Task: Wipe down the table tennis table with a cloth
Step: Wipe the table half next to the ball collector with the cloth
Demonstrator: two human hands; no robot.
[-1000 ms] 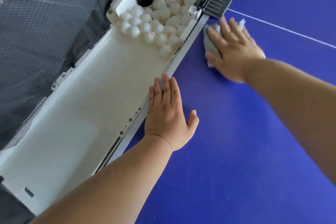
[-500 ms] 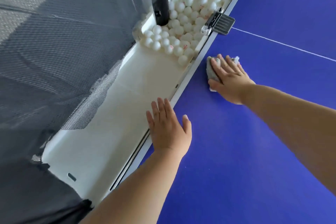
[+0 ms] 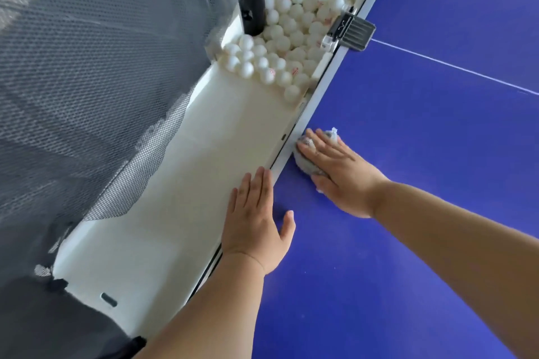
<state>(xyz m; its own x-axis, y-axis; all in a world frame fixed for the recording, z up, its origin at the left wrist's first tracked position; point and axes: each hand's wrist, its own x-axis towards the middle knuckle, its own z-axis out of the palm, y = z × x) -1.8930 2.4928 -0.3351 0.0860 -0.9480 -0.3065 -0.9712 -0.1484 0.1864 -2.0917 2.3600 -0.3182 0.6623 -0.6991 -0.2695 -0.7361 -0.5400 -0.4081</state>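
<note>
The blue table tennis table fills the right half of the head view. A crumpled grey and white cloth lies on it right beside the table's white edge line. My right hand presses flat on the cloth with straight fingers, covering most of it. My left hand rests flat and open across the table's edge, fingers on the white tray and thumb on the blue surface, a short way nearer me than the cloth.
A long white ball tray runs along the table's left edge, with several white balls piled at its far end around a black post. A grey clamp grips the edge. Dark netting hangs on the left.
My right hand has dragged the cloth along the table edge toward me, away from the clamp and close to my left hand. The left hand stays on the edge.
</note>
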